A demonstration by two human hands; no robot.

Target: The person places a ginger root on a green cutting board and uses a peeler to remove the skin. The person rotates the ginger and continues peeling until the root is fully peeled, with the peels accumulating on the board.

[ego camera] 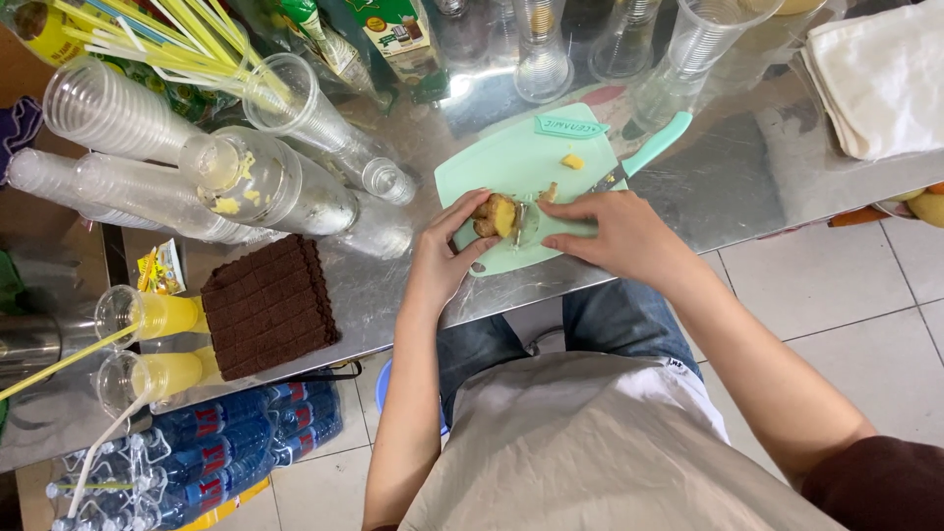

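Person seated at a steel counter (747, 187), denim knees and a pale apron under its near edge

Left hand (442, 258): fingers curled round a knobbly piece of ginger (495, 214), pinning it down on a mint-green cutting board (492, 162). Ginger partly peeled, yellow flesh showing on the side toward the other hand. It sits on the near half of the board, close to the near edge of the counter

Right hand (615, 231): resting on the board just beside the ginger, fingers loosely bent, index stretched toward the root. A knife (644, 155) with a mint-green handle runs from under this hand out toward the far right edge of the board; whether the fingers actually clasp it cannot be told from here. Blade mostly hidden

On the board: a small yellow offcut (572, 161) near the far edge, some peel scraps close to the ginger

Left part of the counter: a clear jar (270, 182) lying on its side, smeared with yellow pulp; stacks of clear plastic cups (108, 113) also on their sides; a bundle of yellow straws (167, 39) at the far left corner. A dark brown folded cloth (267, 305) at the near edge, well apart from the board. Two cups of yellow drink (157, 317) with straws beside it

Far right corner: folded white towel (880, 79). Upright clear tumblers (541, 54) along the far edge

Below the counter, on the floor: shrink-wrapped water bottles (236, 442)
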